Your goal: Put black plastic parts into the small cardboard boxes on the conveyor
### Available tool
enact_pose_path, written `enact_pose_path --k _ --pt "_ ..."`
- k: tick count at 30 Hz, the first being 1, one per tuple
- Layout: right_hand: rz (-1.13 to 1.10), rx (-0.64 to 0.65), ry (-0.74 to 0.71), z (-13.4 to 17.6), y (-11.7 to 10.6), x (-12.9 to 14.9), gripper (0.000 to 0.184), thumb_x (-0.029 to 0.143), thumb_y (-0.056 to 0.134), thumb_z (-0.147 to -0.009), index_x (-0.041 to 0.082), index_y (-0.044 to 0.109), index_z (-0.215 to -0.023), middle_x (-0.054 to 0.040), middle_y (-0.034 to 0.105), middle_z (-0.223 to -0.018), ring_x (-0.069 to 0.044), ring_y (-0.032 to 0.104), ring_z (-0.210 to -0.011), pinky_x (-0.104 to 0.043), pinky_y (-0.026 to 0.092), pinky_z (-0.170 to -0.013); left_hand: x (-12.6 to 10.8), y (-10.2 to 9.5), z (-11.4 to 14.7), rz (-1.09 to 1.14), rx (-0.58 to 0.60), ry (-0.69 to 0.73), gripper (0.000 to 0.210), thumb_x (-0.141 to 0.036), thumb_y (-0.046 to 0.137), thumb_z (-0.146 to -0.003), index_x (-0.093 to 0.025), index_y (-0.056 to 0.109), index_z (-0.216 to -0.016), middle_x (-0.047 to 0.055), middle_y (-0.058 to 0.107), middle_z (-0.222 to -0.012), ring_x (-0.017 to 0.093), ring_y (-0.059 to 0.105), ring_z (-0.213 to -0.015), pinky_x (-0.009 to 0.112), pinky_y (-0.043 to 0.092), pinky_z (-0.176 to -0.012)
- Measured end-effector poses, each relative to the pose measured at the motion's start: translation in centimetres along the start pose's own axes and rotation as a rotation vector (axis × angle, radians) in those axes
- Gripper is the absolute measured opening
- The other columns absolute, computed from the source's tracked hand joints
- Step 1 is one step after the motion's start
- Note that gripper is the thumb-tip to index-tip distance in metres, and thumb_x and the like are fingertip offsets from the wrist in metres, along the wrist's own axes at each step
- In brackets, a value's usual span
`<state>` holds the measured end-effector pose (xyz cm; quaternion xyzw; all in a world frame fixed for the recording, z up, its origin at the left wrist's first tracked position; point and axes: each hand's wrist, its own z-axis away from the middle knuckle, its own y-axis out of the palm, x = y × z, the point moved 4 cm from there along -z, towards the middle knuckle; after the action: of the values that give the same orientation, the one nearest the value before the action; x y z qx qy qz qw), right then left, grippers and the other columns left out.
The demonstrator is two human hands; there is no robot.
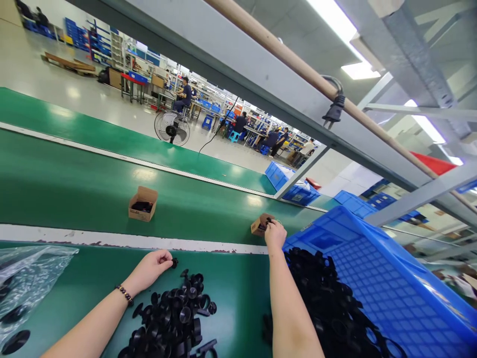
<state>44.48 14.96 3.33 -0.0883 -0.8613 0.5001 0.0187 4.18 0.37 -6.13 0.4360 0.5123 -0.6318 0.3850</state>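
Observation:
My left hand (158, 263), with a beaded bracelet at the wrist, pinches a small black plastic part (175, 262) just above the green bench. Below it lies a loose heap of black round plastic parts (179, 308). My right hand (276, 232) reaches to a small open cardboard box (257, 227) at the right. Its fingers are closed on a dark part (269, 220) at the box's opening; the fingertips are partly hidden. Another open cardboard box (139, 215) with dark contents stands farther left on the green belt (208, 214).
A large blue crate (395, 278) full of black parts (328, 298) stands at my right. At the left lies a clear plastic bag (33, 273). A metal frame (305, 171) crosses above the belt. Beyond are a fan (172, 128), blue bins (290, 184) and several seated people.

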Motion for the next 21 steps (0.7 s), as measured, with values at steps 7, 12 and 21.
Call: enact_pose_path --k 7,12,21 --pt "0.072 0.317 -0.206 -1.3 2.7 1.2 0.03 0.008 0.038 -0.073 0.012 0.063 -0.089 -0.0095 0.055 -0.111 -0.017 0.053 -0.089 -0.025 0.033 -0.078 -0.3 0.0 0.0 -0.019 -0.015 -0.011 0.019 -0.035 0.046 -0.07 -0.018 0.05 -0.065 -0.005 0.046 -0.057 0.01 0.04 -0.052 0.021 0.032 -0.053" --pt "0.082 0.496 -0.265 -1.5 3.9 2.3 0.025 0.009 0.048 -0.067 0.012 0.062 -0.087 -0.0104 0.062 -0.093 -0.019 0.054 -0.088 -0.025 0.033 -0.076 -0.2 0.0 0.0 -0.038 -0.01 -0.019 0.019 -0.036 0.046 -0.07 -0.018 0.05 -0.066 -0.005 0.047 -0.057 0.01 0.04 -0.052 0.02 0.032 -0.052" --pt "0.054 0.525 -0.282 0.1 4.1 6.1 0.034 0.007 0.043 -0.067 0.013 0.057 -0.097 -0.0098 0.061 -0.098 -0.019 0.051 -0.097 -0.039 0.013 -0.096 0.0 0.0 0.0 -0.033 -0.004 -0.007 0.018 -0.035 0.046 -0.07 -0.018 0.05 -0.066 -0.005 0.046 -0.057 0.01 0.041 -0.051 0.021 0.032 -0.052"
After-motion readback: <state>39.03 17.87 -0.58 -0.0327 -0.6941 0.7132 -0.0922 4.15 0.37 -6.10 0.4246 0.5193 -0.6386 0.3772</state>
